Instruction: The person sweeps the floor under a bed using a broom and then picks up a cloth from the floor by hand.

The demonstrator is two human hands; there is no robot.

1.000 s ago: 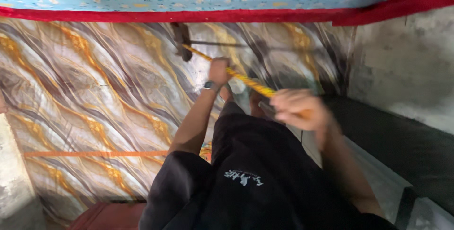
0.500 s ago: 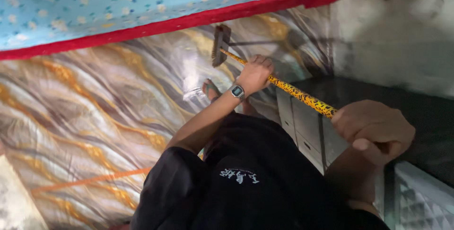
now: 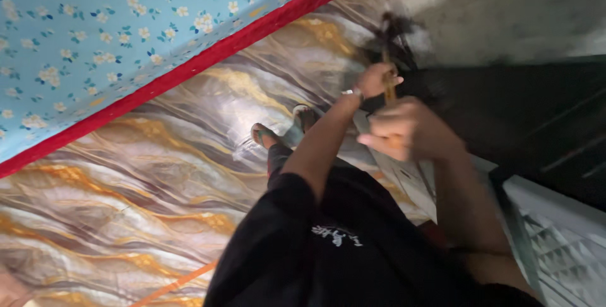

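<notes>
1. Right hand (image 3: pixel 410 133) fingers clenched on the broom handle (image 3: pixel 389 92); left hand (image 3: pixel 374 79) grips lower.
2. Broom head (image 3: pixel 392 28) sits by the wall (image 3: pixel 505 10); it could scrape there.
3. A wide swing might hit the bed (image 3: pixel 126 35).

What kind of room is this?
Probably a bedroom at home. A bed with a blue flowered sheet and red edge stands beside the swirly patterned floor, and both hands, left and right, grip a broom by a grey wall.
</notes>
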